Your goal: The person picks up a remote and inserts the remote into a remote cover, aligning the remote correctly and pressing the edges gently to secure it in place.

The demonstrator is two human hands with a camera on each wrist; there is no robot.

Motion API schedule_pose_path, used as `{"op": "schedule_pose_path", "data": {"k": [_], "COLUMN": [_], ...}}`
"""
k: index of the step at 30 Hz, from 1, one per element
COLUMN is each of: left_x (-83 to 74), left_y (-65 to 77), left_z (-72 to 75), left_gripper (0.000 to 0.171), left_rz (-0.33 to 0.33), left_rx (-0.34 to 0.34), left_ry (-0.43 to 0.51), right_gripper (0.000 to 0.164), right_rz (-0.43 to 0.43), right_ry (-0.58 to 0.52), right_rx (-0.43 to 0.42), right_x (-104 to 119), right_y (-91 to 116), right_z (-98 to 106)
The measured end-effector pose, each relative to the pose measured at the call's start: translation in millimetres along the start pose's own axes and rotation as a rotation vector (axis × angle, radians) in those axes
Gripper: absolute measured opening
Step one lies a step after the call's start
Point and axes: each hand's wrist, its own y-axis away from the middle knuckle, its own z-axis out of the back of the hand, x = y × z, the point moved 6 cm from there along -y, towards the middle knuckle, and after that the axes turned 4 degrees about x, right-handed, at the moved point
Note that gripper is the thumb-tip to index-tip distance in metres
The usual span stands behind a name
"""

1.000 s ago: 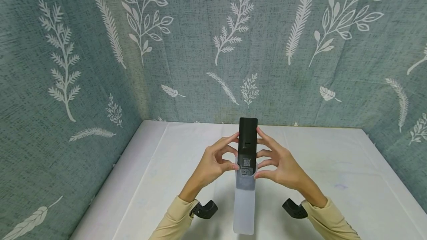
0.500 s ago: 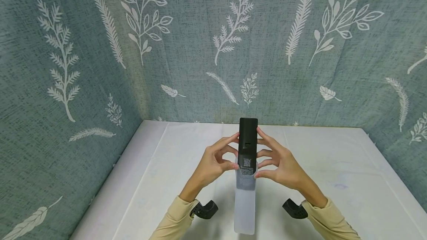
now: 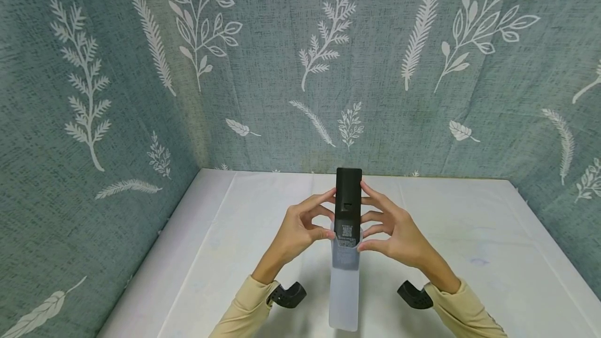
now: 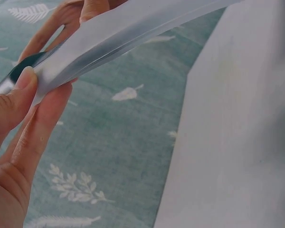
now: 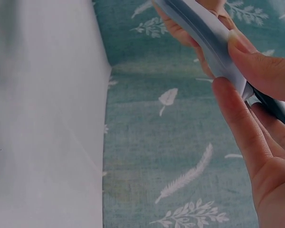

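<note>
A black remote control (image 3: 348, 189), its back with a printed label facing up, stands partly inside a translucent soft cover (image 3: 344, 296). Its lower end shows dimly through the cover, whose far part hangs toward the person. My left hand (image 3: 300, 228) pinches the cover's mouth from the left, fingertips also along the remote's edge. From the other side my right hand (image 3: 399, 233) does the same, thumb low at the cover's rim. In the left wrist view, the left thumb presses on the cover (image 4: 99, 38). The right wrist view shows the right thumb and fingers gripping the cover (image 5: 213, 42).
A white-covered table (image 3: 253, 207) lies beneath the hands. Behind it and at both sides hangs green leaf-patterned cloth (image 3: 272, 67). Black devices (image 3: 287, 295) are strapped at both wrists, over beige sleeves (image 3: 249, 301).
The remote control has slid slightly deeper into the cover, toward the person. Both hands keep nearly the same place and hold.
</note>
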Motion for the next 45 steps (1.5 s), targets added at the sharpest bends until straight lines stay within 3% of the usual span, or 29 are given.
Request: {"op": "schedule_pose_path", "data": {"k": [45], "left_x": [0.2], "left_y": [0.0], "left_z": [-1.4], "left_gripper": [0.072], "left_rz": [-0.059], "left_rx": [-0.019], "left_ry": [0.001], "right_gripper": [0.103], "right_rz": [0.024], "right_ry": [0.000], "right_rx": [-0.019], "right_x": [-0.5], "right_y": [1.4], "right_z": [1.5]}}
